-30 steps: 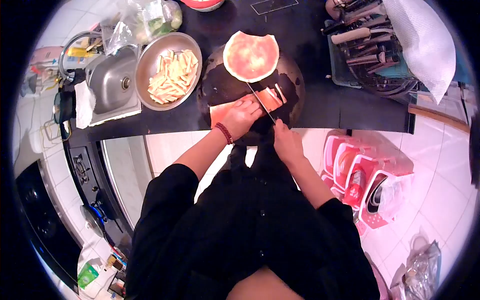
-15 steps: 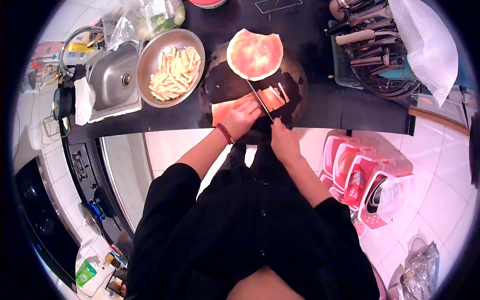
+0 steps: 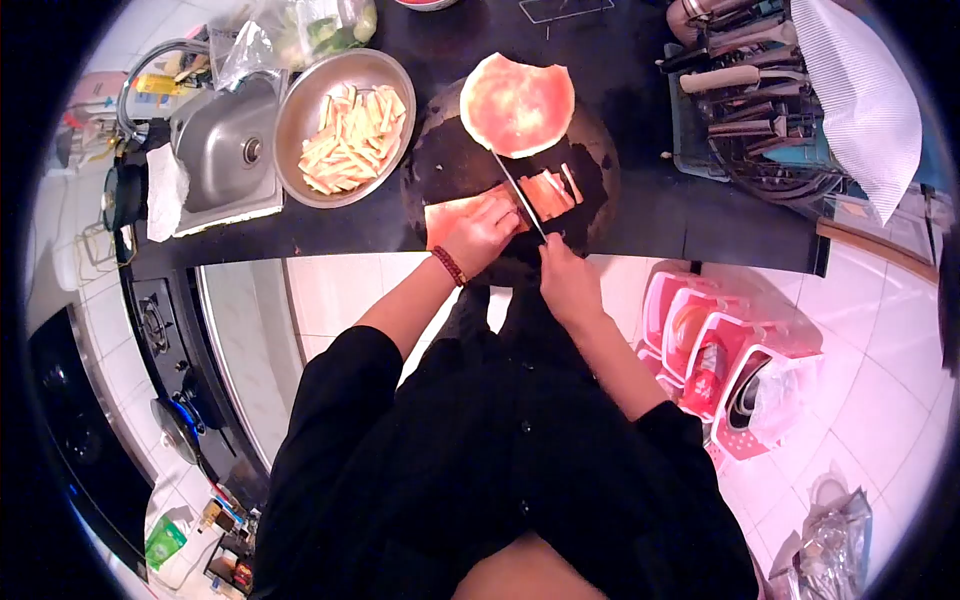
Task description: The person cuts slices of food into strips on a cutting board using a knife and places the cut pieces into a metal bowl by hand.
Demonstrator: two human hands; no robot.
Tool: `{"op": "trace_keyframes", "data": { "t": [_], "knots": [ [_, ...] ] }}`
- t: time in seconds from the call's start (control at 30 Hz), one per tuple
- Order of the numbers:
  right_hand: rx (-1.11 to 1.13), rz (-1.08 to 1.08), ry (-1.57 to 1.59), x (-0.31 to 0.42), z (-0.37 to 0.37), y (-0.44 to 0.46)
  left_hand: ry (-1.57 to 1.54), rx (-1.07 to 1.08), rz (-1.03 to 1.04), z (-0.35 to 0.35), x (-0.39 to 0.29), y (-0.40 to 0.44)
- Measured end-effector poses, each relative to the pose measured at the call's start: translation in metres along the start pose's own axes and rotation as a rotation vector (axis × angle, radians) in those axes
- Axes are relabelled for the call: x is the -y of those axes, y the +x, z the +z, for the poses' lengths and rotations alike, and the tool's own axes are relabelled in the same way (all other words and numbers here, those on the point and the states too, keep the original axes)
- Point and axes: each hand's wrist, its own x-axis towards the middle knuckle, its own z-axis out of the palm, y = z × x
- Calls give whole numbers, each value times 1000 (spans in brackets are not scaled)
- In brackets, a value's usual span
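"What stood at the left end of the tabletop?"

"There was a metal sink, and just beside it a steel bowl, which held many pale strips in a loose heap."

"And after the bowl?"

"A dark round board. On its near left part lay a flat reddish slab, and the person's left hand rested upon it with bent fingers. How firmly this grip was closed, I could not tell. A dark red bracelet was around the wrist."

"Where was the knife?"

"It crossed the board at a slant, between the left fingers and some cut pieces. Its far end reached to the edge of a big round melon piece, which had a notch in its far side."

"Did the right hand hold it?"

"Yes, that grip was closed around the handle, at the near edge of the tabletop."

"What was farthest right?"

"Pink baskets stood below, and above them, on the tabletop, a crowded rack of utensils, partly under a pale cloth."
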Motion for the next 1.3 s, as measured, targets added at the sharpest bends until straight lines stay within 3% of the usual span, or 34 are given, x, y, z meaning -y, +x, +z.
{"op": "trace_keyframes", "data": {
  "t": [0.2, 0.27, 0.37, 0.77, 1.3],
  "knots": [
    [34, 18, -95, -8, 22, 2, 3, -85, 27, -12, -3, 4],
    [34, 16, -97, -7, 22, 1, 63, 82, 27, -26, -5, -2],
    [29, 0, -105, -7, 21, 1, 61, 132, 4, -25, 1, -8],
    [-2, 6, -108, 19, 14, 0, 30, 156, -52, -27, -5, -4],
    [9, -12, -100, 22, 27, 8, 22, -9, 43, -19, 7, -18]
  ]
}}
